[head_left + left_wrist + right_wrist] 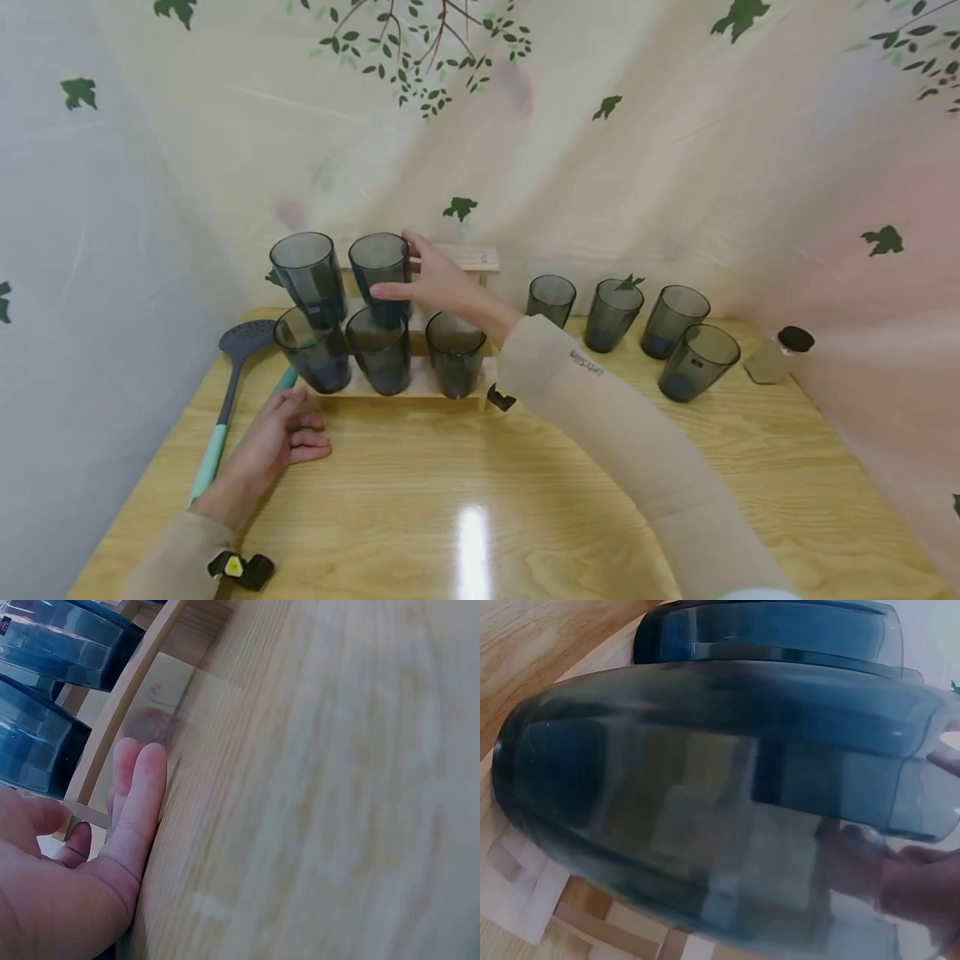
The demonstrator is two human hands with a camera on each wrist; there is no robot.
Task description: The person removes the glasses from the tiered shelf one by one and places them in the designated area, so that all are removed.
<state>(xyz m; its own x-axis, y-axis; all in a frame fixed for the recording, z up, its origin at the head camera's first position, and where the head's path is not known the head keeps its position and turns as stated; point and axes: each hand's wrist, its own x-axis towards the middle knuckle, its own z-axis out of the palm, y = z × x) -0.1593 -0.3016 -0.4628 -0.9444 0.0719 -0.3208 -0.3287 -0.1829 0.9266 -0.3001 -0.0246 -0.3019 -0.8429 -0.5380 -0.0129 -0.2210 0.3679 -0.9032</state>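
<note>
My right hand [450,283] grips a smoky grey drinking glass [380,254] on the upper tier of a wooden rack [480,258], thumb across its front, other fingers partly hidden behind. Left of it stands another such glass [306,262]. Three more glasses line the lower tier; one is the lower right glass [456,354]. In the right wrist view, a large glass [682,802] fills the foreground, with fingers seen through it. My left hand [273,437] lies on its side at the rack's front left corner, fingers loosely bent, holding nothing.
A slotted skimmer [247,337] with a teal handle lies at the left, beside another teal handle [285,379]. Several glasses, including the front one [697,362], stand on the wooden table [570,483] at right, near a black-lidded jar [776,358]. A leaf-printed curtain [570,167] hangs behind.
</note>
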